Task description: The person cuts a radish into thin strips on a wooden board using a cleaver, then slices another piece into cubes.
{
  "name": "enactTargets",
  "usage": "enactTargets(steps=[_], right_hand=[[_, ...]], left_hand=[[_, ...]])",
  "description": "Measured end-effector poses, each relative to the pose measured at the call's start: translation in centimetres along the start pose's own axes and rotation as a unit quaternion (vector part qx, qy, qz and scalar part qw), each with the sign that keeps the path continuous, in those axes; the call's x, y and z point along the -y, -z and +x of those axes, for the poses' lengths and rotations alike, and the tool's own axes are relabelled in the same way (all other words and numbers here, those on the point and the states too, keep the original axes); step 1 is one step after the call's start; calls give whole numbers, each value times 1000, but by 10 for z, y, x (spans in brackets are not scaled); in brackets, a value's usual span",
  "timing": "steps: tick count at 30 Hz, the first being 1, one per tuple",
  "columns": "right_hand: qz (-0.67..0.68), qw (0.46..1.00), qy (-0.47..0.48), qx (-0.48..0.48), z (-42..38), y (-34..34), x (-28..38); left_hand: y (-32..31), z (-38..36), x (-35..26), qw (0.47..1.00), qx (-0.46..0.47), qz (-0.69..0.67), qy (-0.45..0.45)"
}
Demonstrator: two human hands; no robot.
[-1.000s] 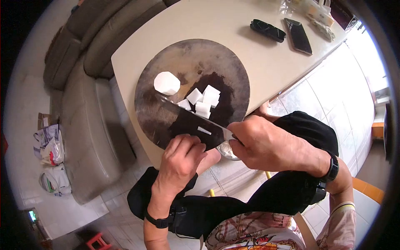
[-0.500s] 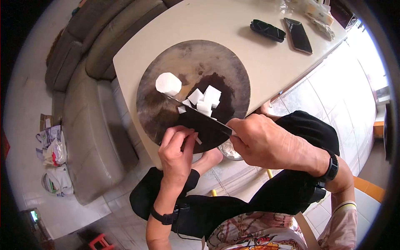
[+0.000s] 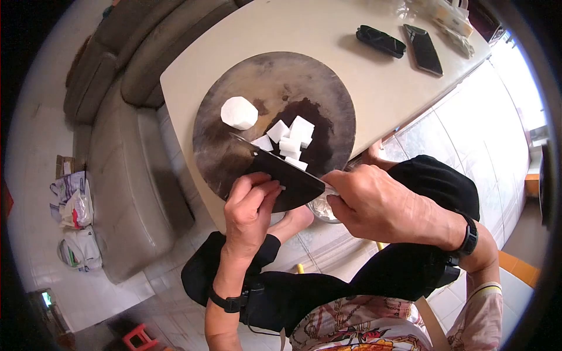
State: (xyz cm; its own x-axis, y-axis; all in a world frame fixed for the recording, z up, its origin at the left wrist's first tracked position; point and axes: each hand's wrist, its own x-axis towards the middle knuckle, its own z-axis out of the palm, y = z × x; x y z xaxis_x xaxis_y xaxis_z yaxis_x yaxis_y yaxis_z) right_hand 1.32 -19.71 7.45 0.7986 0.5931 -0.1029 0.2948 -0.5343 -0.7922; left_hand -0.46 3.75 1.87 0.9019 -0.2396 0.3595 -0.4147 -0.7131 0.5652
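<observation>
My right hand [image 3: 377, 202] is closed round the handle of a dark cleaver [image 3: 281, 175], whose blade reaches left across the round cutting board [image 3: 228, 76]. Several white pieces [image 3: 291, 137] lie along the blade's far side. A larger white chunk [image 3: 239, 113] sits at the upper left of the board. At the board's near edge, my left hand [image 3: 252, 205] pinches a small white bit beside the blade's near side. Part of the board is hidden under the blade.
A black case [image 3: 380, 41] and a phone [image 3: 422, 50] lie on the table [image 3: 328, 17], with plastic bags at its far right corner. Below the board's right edge is a bowl [image 3: 323, 209] of white scraps. A grey sofa [image 3: 126, 193] stands at left.
The cleaver has shifted slightly relative to the white pieces, and more of the pieces beyond it show. My left hand has stayed by the blade with its fingertips closed.
</observation>
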Motion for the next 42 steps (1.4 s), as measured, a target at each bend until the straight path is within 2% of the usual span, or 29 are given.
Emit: enactTargets(steps=[7,10,13,29,31,34,37,42], right_hand=[[7,999,29,-20,-1,0,-1],[-6,998,62,-28,-4,2,2],[-10,998,52,-16,-5,2,7],[-47,996,71,17,-11,-6,8],[-88,991,97,14,-14,-5,11],[-109,989,87,42,-16,-6,14],[-115,987,88,66,-18,-9,14],[-132,985,81,72,-18,-10,16]], left_hand=[[4,-6,-7,998,-62,10,-1],[0,-15,0,986,-70,100,-111],[-3,-18,6,979,-63,123,-148],[-2,-21,13,975,-35,146,-165],[-2,-20,9,976,-31,145,-157],[2,-20,6,978,-2,140,-152],[-2,-19,14,965,-41,171,-196],[-4,-21,14,971,-39,149,-181]])
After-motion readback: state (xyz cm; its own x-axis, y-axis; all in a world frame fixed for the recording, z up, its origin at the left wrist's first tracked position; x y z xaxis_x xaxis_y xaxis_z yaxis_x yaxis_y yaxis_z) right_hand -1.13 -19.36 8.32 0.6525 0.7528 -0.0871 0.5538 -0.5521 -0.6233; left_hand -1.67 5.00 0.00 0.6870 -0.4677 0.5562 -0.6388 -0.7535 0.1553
